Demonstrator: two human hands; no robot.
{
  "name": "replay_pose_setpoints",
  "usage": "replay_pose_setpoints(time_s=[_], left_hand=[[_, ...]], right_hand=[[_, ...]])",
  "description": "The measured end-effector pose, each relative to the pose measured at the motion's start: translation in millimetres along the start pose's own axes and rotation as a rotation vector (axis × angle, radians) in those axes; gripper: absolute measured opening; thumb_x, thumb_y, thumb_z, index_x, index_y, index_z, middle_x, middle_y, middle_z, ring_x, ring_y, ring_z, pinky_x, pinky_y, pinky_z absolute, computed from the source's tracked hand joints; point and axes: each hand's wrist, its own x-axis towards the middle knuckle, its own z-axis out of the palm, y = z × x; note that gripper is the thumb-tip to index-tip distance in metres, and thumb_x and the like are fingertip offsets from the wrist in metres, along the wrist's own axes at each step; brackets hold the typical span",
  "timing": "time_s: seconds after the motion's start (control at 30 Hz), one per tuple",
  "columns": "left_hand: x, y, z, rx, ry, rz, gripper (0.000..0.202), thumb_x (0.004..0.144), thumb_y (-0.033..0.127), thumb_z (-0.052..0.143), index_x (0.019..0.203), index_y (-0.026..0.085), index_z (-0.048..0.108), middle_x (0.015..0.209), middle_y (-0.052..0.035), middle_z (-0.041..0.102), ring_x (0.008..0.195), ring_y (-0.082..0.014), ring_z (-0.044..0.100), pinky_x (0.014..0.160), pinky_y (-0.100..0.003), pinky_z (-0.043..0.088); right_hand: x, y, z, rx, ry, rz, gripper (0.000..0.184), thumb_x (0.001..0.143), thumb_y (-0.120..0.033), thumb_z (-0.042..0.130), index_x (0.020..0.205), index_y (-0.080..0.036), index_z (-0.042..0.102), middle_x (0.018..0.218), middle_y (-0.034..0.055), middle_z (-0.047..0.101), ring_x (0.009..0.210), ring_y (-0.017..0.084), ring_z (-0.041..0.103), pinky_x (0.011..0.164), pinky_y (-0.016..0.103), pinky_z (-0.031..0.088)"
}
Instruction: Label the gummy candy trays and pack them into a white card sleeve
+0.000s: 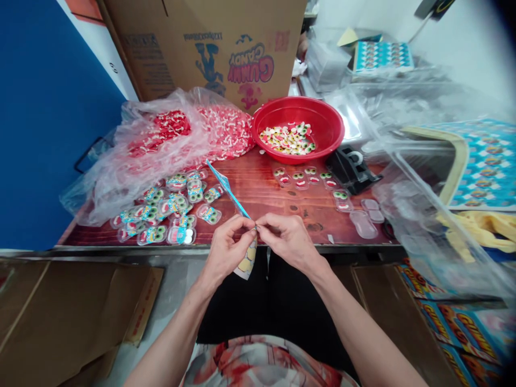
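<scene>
My left hand [228, 250] and my right hand [288, 239] meet at the near edge of the red-brown table [274, 201], fingers pinched together. Between them they hold a long blue printed sticker strip [229, 191] that rises up and to the left; its lower end hangs below my left hand. A pile of sealed small candy packs [169, 207] lies to the left. A red bowl [298, 128] of gummy candies stands behind. A row of filled clear trays [306, 178] and some empty trays [368, 215] lie to the right.
A plastic bag of red-and-white gummies [181, 134] and a gummy candy carton [209, 48] stand at the back left. A black device [350, 166] sits by the bowl. Clear plastic sheeting [423, 204] and blue sticker sheets [484, 166] fill the right. Cardboard boxes [72, 312] flank my lap.
</scene>
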Motion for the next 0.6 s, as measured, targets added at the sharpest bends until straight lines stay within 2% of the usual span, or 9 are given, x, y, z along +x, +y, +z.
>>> replay_pose_setpoints(time_s=[0.13, 0.3, 0.37, 0.5, 0.6], left_hand=[[0.7, -1.4, 0.6, 0.013, 0.014, 0.021, 0.006, 0.083, 0.021, 0.063, 0.080, 0.017, 0.066, 0.079, 0.0005, 0.061, 0.076, -0.0127, 0.058, 0.069, -0.022, 0.045], [1.4, -5.6, 2.6, -0.052, 0.027, -0.021, 0.006, 0.083, 0.022, 0.065, 0.080, 0.018, 0.067, 0.080, 0.0004, 0.063, 0.077, -0.0133, 0.059, 0.072, -0.023, 0.045], [0.5, -6.7, 2.8, -0.087, 0.033, -0.044, 0.007, 0.083, 0.024, 0.065, 0.081, 0.018, 0.067, 0.081, 0.0001, 0.064, 0.077, -0.0134, 0.059, 0.072, -0.023, 0.045], [-5.1, -6.9, 1.2, -0.162, 0.065, -0.100, 0.009, 0.083, 0.027, 0.068, 0.083, 0.018, 0.067, 0.081, 0.0007, 0.063, 0.074, -0.0125, 0.057, 0.069, -0.023, 0.045], [-10.6, -12.4, -3.6, -0.218, 0.144, -0.142, 0.014, 0.082, 0.032, 0.069, 0.086, 0.020, 0.064, 0.081, 0.0016, 0.063, 0.072, -0.0119, 0.056, 0.067, -0.022, 0.044]], right_hand=[[-0.3, -0.2, 3.6, -0.046, 0.026, -0.016, 0.017, 0.087, -0.019, 0.055, 0.082, -0.017, 0.072, 0.069, -0.0006, 0.068, 0.061, 0.012, 0.061, 0.061, 0.022, 0.047], [-2.2, 1.9, 15.0, -0.014, 0.166, 0.034, 0.015, 0.085, -0.021, 0.055, 0.081, -0.017, 0.069, 0.068, 0.0000, 0.066, 0.060, 0.012, 0.060, 0.058, 0.023, 0.047], [-3.3, 3.3, 20.9, 0.094, 0.206, 0.101, 0.013, 0.085, -0.023, 0.056, 0.081, -0.018, 0.068, 0.069, 0.0001, 0.067, 0.060, 0.013, 0.062, 0.058, 0.024, 0.050], [-2.6, 8.1, 28.3, 0.455, 0.252, 0.286, 0.012, 0.083, -0.031, 0.064, 0.080, -0.020, 0.065, 0.069, -0.0004, 0.068, 0.058, 0.015, 0.066, 0.058, 0.027, 0.058], [1.5, 12.9, 25.1, 0.640, 0.359, 0.355, 0.018, 0.079, -0.036, 0.071, 0.080, -0.019, 0.063, 0.067, -0.0019, 0.068, 0.051, 0.013, 0.066, 0.049, 0.024, 0.057]])
